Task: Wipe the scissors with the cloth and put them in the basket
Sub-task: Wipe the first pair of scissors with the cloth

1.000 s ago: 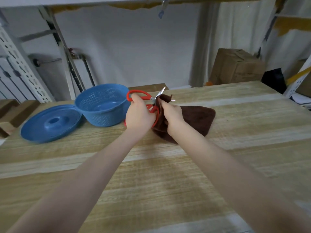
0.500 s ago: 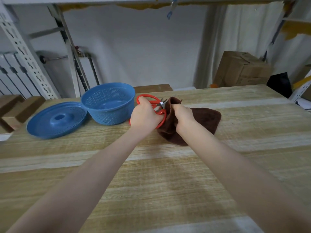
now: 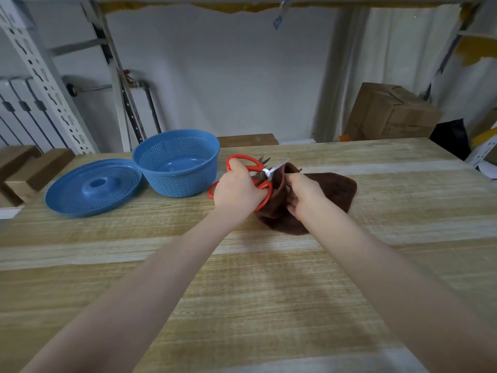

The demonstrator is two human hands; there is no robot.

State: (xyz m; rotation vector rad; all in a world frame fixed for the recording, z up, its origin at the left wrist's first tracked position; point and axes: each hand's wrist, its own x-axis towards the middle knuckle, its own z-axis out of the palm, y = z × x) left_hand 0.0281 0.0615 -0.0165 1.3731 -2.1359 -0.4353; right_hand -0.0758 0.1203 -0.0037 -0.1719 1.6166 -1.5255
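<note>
Both hands meet just beside the basket [image 3: 177,162]: left hand [image 3: 236,192] grips the scissors [image 3: 243,160], right hand [image 3: 304,196] clasps the cloth [image 3: 333,189], now wrapping blades that stood bare a second ago, so wiping proceeds and basketing is pending.

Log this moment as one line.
stage: wiping | left hand: grips scissors handles | right hand: holds cloth on blades | basket: no scissors inside

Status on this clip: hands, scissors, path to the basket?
Left hand grips scissors by the red handles. Right hand holds cloth bunched around the blades. Basket just left of hands, nothing between.
</note>
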